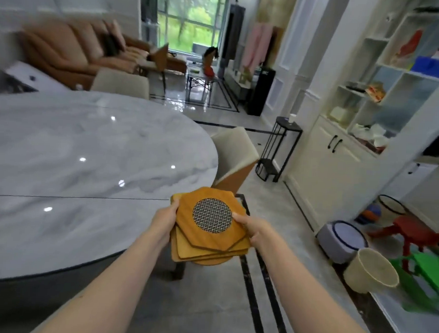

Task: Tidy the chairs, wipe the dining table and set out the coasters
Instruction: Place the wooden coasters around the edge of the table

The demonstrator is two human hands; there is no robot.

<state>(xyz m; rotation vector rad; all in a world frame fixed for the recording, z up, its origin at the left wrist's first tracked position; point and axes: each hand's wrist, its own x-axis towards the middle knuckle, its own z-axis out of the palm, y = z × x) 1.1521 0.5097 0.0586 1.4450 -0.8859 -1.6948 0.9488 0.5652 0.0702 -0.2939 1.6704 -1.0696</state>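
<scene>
Currently left hand (pixel 164 223) and right hand (pixel 252 232) both grip coaster stack (pixel 210 229), held just off marble worktop (pixel 88 160) edge.

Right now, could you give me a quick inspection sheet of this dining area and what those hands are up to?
Surface: marble dining table, glossy, nothing seen on the part in view.
Job's things: stack of wooden coasters, top one with a mesh centre, held beside the table edge; two chairs at the table.
Clutter: cream bin, red stool, green plastic chair, robot vacuum on the floor.
Grippers: left hand and right hand both hold the stack.
Cables: nothing seen.
Surroundings: sofa, window, shelving, black side stand.
</scene>
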